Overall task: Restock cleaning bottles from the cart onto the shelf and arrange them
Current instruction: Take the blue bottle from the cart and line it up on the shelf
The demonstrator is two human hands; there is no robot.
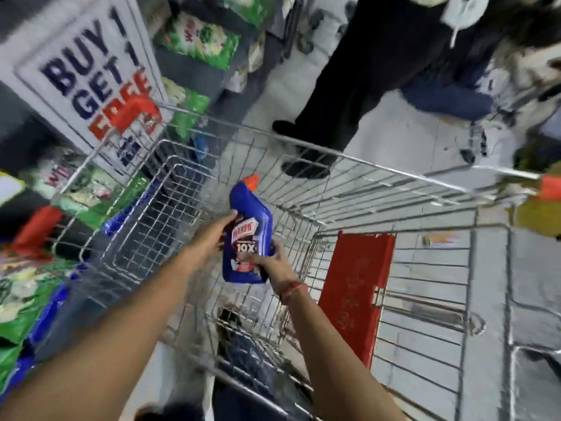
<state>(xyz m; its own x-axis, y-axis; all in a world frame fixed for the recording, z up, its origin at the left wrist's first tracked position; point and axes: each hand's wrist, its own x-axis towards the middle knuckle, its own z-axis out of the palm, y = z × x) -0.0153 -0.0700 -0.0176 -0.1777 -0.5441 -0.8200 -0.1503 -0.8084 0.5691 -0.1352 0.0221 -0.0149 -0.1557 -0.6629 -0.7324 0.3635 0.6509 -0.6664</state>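
Note:
A blue cleaning bottle [247,226] with an orange-red cap and a "10X" label is held over the wire shopping cart [379,171], cap pointing away from me. My left hand [217,230] grips its left side near the shoulder. My right hand [273,264] holds its lower right corner and base; a red thread sits on that wrist. The cart's basket below the bottle looks bare apart from a red fold-down seat flap [355,293]. The shelf [36,268] runs along the left, blurred.
Green and blue packets [197,41] fill the shelves on the left, with a "BUY 1 GET 1 FREE" sign [88,74] beside the cart. A person in black trousers [358,86] stands just beyond the cart's far rim. Another cart's handle [549,186] is at the right edge.

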